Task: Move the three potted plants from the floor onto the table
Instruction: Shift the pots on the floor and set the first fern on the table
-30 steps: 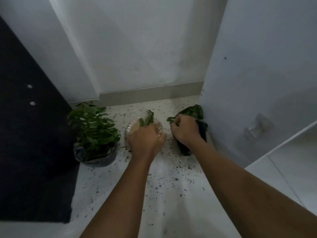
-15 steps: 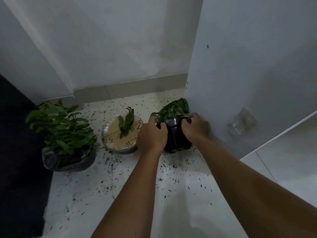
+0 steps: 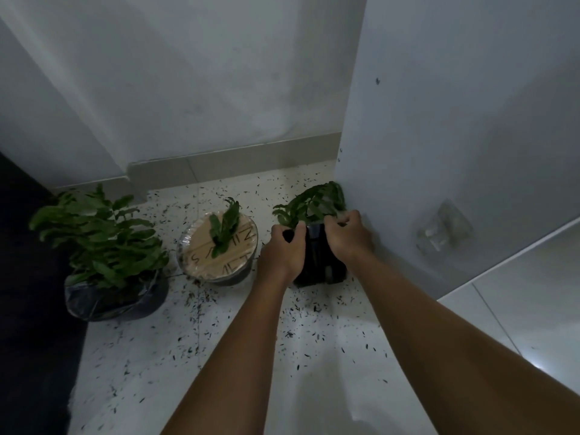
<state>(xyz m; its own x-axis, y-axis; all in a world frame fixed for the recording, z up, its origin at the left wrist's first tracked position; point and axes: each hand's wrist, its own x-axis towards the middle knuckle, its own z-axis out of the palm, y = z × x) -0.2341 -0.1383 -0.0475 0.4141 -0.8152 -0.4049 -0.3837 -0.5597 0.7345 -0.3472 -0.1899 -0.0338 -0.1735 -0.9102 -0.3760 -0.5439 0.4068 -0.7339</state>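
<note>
Three potted plants stand on the white floor in a corner. The small black pot point(image 3: 315, 259) with drooping green leaves sits at the right, close to a white panel. My left hand point(image 3: 284, 249) grips its left side and my right hand point(image 3: 348, 235) grips its right side near the rim. The pot's base rests on the floor. In the middle stands a round pot with a cardboard cover point(image 3: 219, 249) and one small sprig. At the left, a bushy plant in a dark plastic-wrapped pot point(image 3: 103, 255) stands apart from my hands.
Dark bits of soil lie scattered over the floor point(image 3: 219, 340). A white wall with a beige skirting point(image 3: 235, 158) closes the back. The tall white panel point(image 3: 455, 152) rises at the right. A black surface point(image 3: 28, 293) borders the left.
My left hand left the middle covered pot and both hands closed on the sides of the small black pot. The view swung right and nearer to the plants.
</note>
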